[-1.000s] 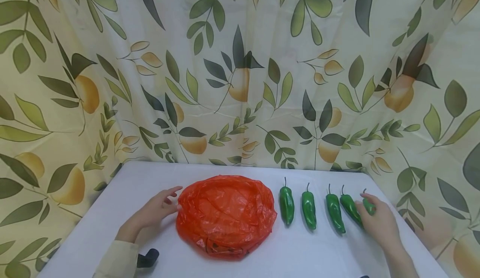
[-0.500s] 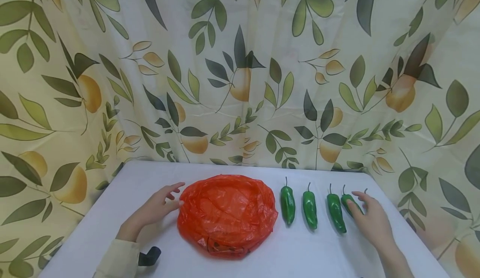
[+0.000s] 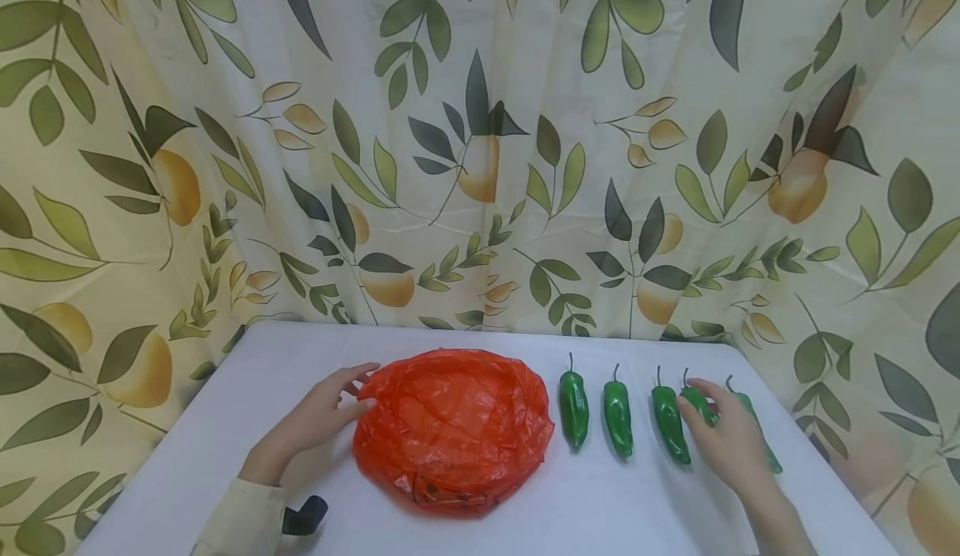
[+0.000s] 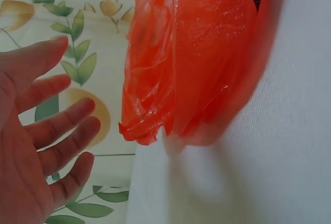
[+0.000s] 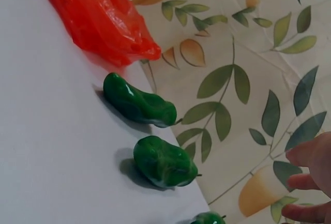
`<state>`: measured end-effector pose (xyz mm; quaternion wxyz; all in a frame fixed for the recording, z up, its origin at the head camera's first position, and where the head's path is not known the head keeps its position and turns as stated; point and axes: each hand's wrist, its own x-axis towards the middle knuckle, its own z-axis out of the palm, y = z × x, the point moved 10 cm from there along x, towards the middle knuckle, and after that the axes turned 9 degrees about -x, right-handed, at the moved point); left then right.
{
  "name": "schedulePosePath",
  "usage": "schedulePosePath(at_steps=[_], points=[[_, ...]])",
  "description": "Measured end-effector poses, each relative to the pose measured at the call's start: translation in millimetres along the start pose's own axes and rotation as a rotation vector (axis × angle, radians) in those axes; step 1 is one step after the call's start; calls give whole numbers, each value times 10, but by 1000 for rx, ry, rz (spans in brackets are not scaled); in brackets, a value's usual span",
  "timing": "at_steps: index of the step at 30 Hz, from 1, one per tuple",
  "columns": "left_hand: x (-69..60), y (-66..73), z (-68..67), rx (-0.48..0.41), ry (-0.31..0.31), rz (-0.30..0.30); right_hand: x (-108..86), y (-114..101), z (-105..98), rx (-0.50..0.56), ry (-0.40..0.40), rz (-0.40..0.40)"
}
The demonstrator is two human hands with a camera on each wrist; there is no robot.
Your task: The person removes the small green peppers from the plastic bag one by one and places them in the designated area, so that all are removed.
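Note:
An open-mouthed red plastic bag (image 3: 457, 431) sits on the white table. Beside its left rim my left hand (image 3: 318, 410) is held with fingers spread; the left wrist view shows a gap between those fingers and the bag. Several green chili peppers (image 3: 573, 410) lie in a row to the right of the bag. My right hand (image 3: 731, 439) hovers over the second pepper from the right (image 3: 699, 404), partly hiding it, with thumb and fingers on either side. Contact with it cannot be made out. The rightmost pepper (image 3: 757, 431) lies partly behind this hand.
A white cloth covers the table (image 3: 600, 506). Behind it hangs a curtain (image 3: 480, 247) printed with leaves and fruit, close to the table's back edge. A small black object (image 3: 305, 516) shows beside the left sleeve (image 3: 243, 518).
My right hand has moved left from the rightmost pepper to the one beside it, uncovering the rightmost one. My left hand has shifted slightly towards the bag. The bag stays put.

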<state>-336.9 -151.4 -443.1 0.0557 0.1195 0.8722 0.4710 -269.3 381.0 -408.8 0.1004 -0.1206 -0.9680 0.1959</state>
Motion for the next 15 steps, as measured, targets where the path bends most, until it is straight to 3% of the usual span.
schedulePosePath(at_steps=[7,15], points=[[13,70,33,21,23,28,-23,-119,52,15,-53,-26],[15,187,127,46,5,51,-92,-280,119,28,-29,-99]])
